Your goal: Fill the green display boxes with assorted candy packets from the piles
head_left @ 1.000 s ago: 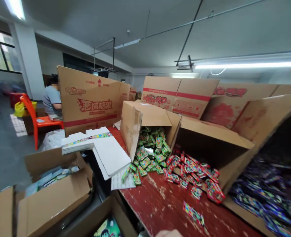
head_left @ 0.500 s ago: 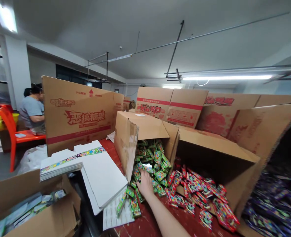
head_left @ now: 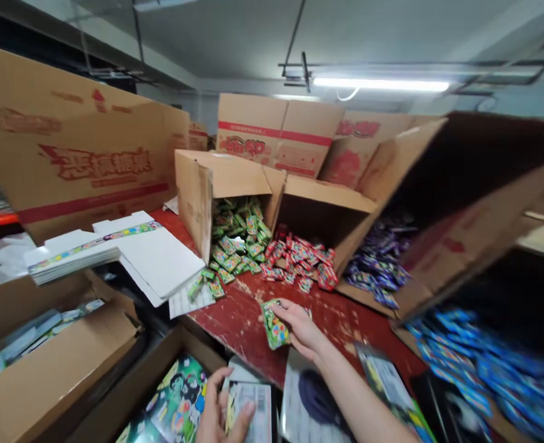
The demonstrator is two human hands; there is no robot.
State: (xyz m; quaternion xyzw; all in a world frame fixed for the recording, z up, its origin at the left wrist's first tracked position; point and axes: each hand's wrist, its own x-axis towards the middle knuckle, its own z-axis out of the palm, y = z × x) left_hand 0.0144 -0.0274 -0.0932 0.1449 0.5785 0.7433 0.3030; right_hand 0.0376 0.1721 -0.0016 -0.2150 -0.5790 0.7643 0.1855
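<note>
My right hand [head_left: 300, 326] is above the red tabletop, pinching a green candy packet [head_left: 274, 323] between thumb and fingers. At the bottom, my left hand [head_left: 226, 406] curls round the left side of a box with a barcode label [head_left: 256, 400], its thumb across the face. Left of that hand, a carton [head_left: 161, 347] contains flat green printed packages [head_left: 180, 394]. Beyond my hands, green packets [head_left: 235, 252] spill from a tipped carton [head_left: 196, 203], with red packets [head_left: 300, 255] in the carton beside it.
Purple packets [head_left: 378, 258] and blue packets [head_left: 488, 369] lie in cartons to the right. White card sheets [head_left: 161, 264] are stacked at left, above an open carton [head_left: 60, 363]. A dark round item [head_left: 318, 394] lies near my right forearm. Tall cartons [head_left: 101, 147] stand behind.
My right hand has come back from the green pile towards me, carrying a green packet. My left hand has come into view on the barcode box. The view has turned right and down.
</note>
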